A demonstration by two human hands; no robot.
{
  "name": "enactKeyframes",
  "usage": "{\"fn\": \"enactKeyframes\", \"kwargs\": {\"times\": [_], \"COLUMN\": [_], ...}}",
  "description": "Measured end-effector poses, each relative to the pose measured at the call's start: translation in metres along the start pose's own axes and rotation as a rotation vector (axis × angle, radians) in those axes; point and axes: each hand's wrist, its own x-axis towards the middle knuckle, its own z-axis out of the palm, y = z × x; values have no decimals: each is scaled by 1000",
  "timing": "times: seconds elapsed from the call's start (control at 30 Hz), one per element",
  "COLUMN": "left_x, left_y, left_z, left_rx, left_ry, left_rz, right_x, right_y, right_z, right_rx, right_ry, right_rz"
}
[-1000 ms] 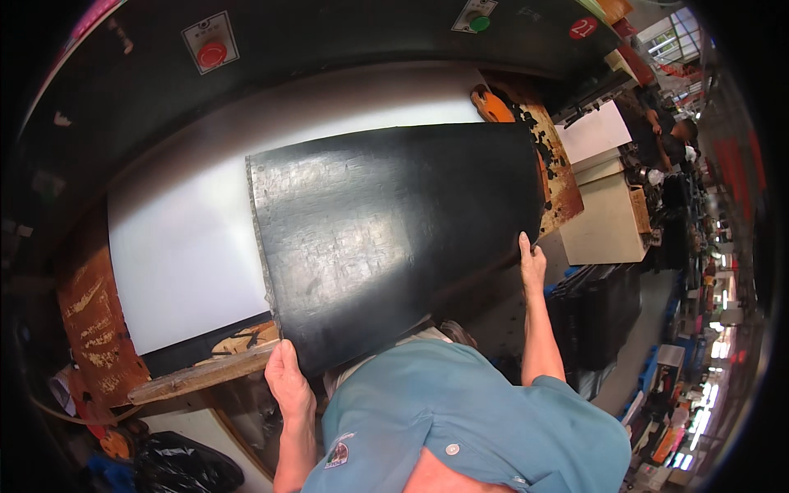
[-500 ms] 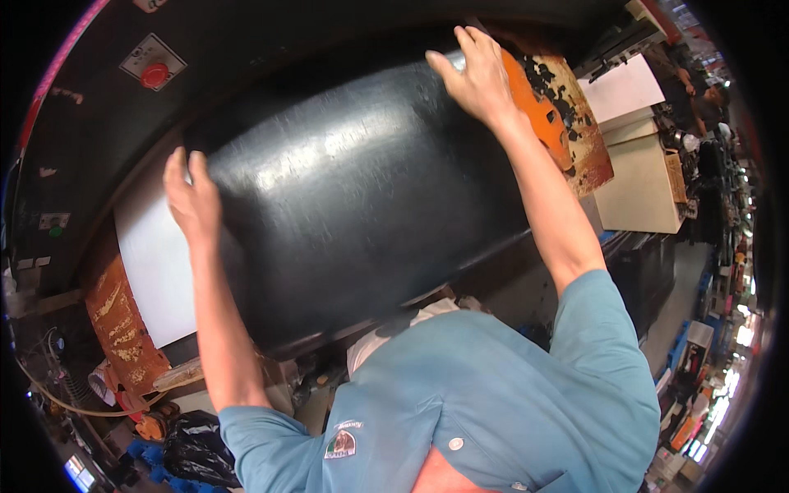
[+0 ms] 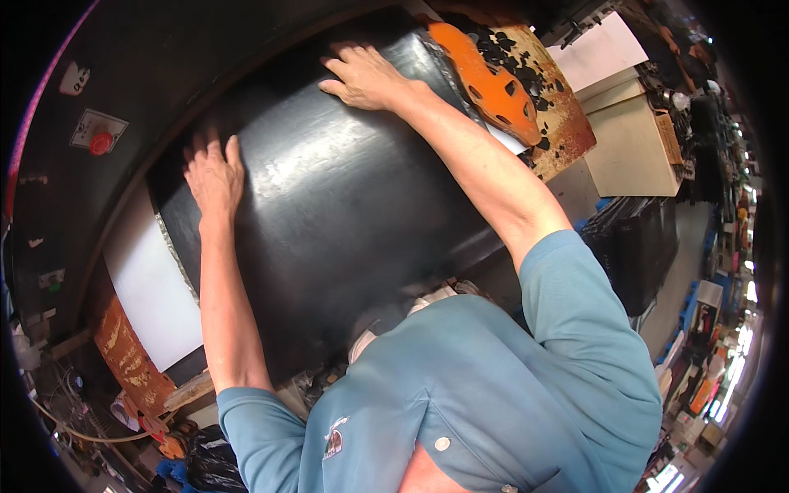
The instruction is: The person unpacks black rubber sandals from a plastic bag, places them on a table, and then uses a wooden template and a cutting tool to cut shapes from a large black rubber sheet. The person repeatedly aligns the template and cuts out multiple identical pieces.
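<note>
A large, glossy black sheet (image 3: pixel 353 197) lies spread before me, its left and right edges in sight. On its far left part rests my left hand (image 3: pixel 215 174), open, fingers stretched forward and slightly blurred. My right hand (image 3: pixel 362 78) is open too, palm down near the sheet's far edge, with its fingers apart. Neither hand grips anything. From under the sheet's left edge a white sheet (image 3: pixel 152 279) shows. Beside its right edge lies an orange flat piece with cut-out holes (image 3: pixel 493 86).
A dark machine panel with a red button (image 3: pixel 100 143) stands at the far left. Black scraps (image 3: pixel 526 67) are strewn over a worn brown board (image 3: pixel 567 123) at the right. Beyond it are a beige box (image 3: pixel 629 144) and a black-wrapped stack (image 3: pixel 633 246).
My right hand has moved left across the black sheet, away from the orange piece, which shows more fully. My left hand has shifted right, from the sheet's left edge onto its surface.
</note>
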Motion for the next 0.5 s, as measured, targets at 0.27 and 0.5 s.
{"fn": "enactKeyframes", "kwargs": {"times": [0.27, 0.5], "left_x": [-123, -31], "left_y": [66, 43], "left_z": [-14, 22], "left_rx": [-205, -6], "left_ry": [-151, -16], "left_rz": [281, 196], "right_x": [-161, -181], "right_y": [99, 160], "right_z": [-73, -75], "right_rx": [-251, -78], "right_ry": [299, 7], "right_rz": [172, 154]}}
